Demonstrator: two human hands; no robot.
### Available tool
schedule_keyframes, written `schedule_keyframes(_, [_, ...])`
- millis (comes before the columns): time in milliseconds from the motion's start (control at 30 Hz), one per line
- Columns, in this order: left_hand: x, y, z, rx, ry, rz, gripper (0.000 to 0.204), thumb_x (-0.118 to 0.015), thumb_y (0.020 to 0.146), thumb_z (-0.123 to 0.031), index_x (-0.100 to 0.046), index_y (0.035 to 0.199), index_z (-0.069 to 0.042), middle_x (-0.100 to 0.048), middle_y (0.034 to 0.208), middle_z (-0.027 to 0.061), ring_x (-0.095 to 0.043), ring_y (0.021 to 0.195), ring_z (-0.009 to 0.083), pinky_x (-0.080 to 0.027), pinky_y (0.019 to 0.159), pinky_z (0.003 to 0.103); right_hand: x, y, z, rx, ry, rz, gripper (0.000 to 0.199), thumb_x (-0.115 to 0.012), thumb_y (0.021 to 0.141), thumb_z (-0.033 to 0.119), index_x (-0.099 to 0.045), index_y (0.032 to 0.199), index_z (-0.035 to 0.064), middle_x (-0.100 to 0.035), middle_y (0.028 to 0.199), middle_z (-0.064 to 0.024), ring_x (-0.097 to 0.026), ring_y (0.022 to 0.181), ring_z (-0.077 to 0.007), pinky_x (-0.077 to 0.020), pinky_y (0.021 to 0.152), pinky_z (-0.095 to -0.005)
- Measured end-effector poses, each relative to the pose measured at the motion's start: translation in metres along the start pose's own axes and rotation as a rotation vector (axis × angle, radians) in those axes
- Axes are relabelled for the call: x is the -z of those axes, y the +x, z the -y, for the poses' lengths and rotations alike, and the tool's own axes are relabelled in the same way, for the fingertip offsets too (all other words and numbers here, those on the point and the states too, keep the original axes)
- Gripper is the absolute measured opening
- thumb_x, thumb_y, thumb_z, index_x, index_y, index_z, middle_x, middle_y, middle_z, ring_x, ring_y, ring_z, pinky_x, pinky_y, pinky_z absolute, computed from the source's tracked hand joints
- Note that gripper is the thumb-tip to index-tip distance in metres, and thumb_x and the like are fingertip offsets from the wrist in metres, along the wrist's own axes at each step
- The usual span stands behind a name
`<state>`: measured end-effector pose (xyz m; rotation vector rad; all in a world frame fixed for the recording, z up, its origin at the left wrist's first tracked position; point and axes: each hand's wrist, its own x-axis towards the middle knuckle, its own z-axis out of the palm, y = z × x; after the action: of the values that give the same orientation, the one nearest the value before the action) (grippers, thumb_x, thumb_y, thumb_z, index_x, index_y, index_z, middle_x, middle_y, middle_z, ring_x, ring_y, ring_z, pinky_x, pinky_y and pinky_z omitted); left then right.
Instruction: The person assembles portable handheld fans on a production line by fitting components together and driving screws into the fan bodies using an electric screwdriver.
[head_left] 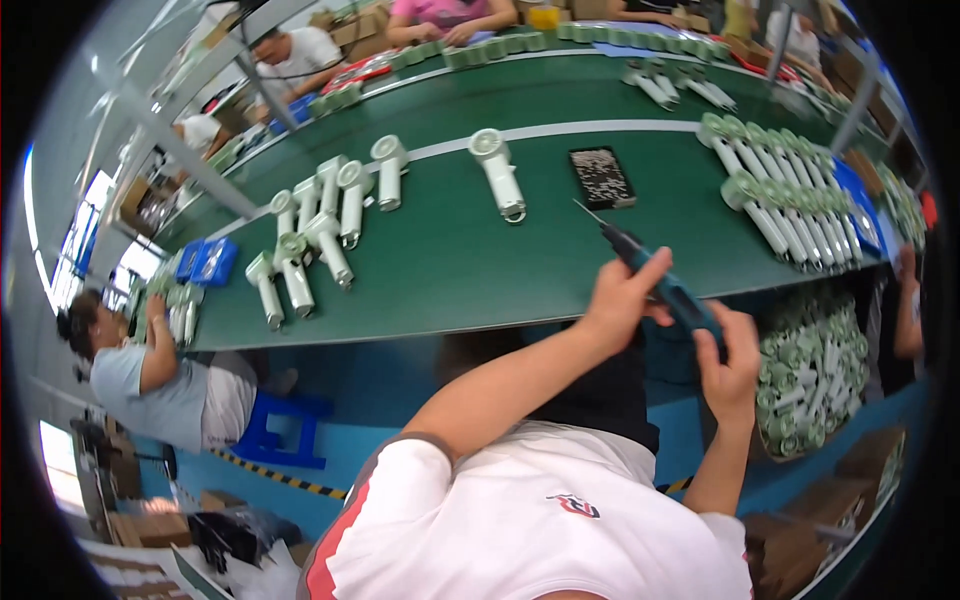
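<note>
Both of my hands hold a teal and black electric screwdriver (pixel 684 302) over the near edge of the green table. My left hand (pixel 622 302) is closed round its front part, and my right hand (pixel 730 355) grips the rear end. Its thin bit points up and left, toward a black tray (pixel 602 178) filled with small metal pieces that look like screws. Left of the tray lies a single white and pale green handheld fan (pixel 499 178), apart from both hands.
Several handheld fans (pixel 327 235) lie at left; rows of them (pixel 800 205) line the right, beside a blue tray (pixel 858 205). A full box of green and white parts (pixel 812 375) stands below right. A co-worker (pixel 150 375) sits at left on a blue stool (pixel 285 430); others work across the table.
</note>
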<state>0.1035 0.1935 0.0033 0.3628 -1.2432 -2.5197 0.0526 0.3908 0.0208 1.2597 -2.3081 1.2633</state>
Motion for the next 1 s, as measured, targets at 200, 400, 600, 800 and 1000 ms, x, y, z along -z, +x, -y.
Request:
schedule_keyframes(200, [-0.058,0.018,-0.022,0.022,-0.404,-0.035,0.041,-0.071,0.099,-0.041,-0.065,0.095,-0.001,-0.071,0.084,0.0080,-0.068,0.064,0.0155,-0.057,0.050,0.026,-0.010,-0.080,-0.029,0.257,0.076,-0.231,0.027,-0.063,0.099,0.004,-0.065,0.122,-0.0088,-0.069,0.118,-0.0228,-0.067,0.102,-0.0332,-0.0531,0.091,-0.0453])
schedule_keyframes(400, [-0.072,0.006,-0.024,0.171,-0.314,0.171,0.048,-0.069,0.100,-0.044,-0.068,0.086,0.002,-0.072,0.076,0.0108,-0.064,0.050,0.0144,-0.055,0.046,0.024,-0.061,0.041,-0.032,0.186,0.590,-0.297,0.100,-0.071,0.095,0.048,-0.014,0.164,0.0043,-0.045,0.152,-0.0301,-0.051,0.137,-0.0375,-0.0451,0.110,-0.0517])
schedule_keyframes(600, [-0.050,0.026,-0.037,0.149,-0.236,0.185,0.052,-0.067,0.100,-0.049,-0.067,0.079,-0.001,-0.071,0.071,0.0109,-0.065,0.050,0.0137,-0.054,0.045,0.021,-0.066,0.092,-0.023,0.395,0.662,-0.266,0.101,-0.069,0.087,0.069,-0.031,0.160,0.0108,-0.049,0.144,-0.0396,-0.053,0.133,-0.0508,-0.0447,0.109,-0.0601])
schedule_keyframes(800, [-0.034,0.040,-0.073,0.172,-0.162,0.167,0.069,-0.064,0.095,-0.065,-0.069,0.099,0.004,-0.073,0.088,0.0110,-0.072,0.072,0.0152,-0.058,0.062,0.025,-0.082,0.138,-0.030,0.475,0.889,-0.189,0.095,-0.063,0.084,0.074,-0.043,0.149,0.0084,-0.055,0.136,-0.0420,-0.055,0.129,-0.0563,-0.0393,0.112,-0.0676])
schedule_keyframes(1000, [0.089,0.052,-0.153,-0.074,0.760,-0.382,0.059,-0.068,0.096,-0.056,-0.076,0.083,0.001,-0.066,0.065,0.0056,-0.061,0.052,0.0124,-0.047,0.047,0.026,-0.059,0.194,-0.044,0.010,1.374,-0.719,0.094,-0.030,0.089,0.089,-0.052,0.122,0.0044,-0.061,0.079,-0.0132,-0.064,0.076,-0.0301,-0.0472,0.109,-0.0632])
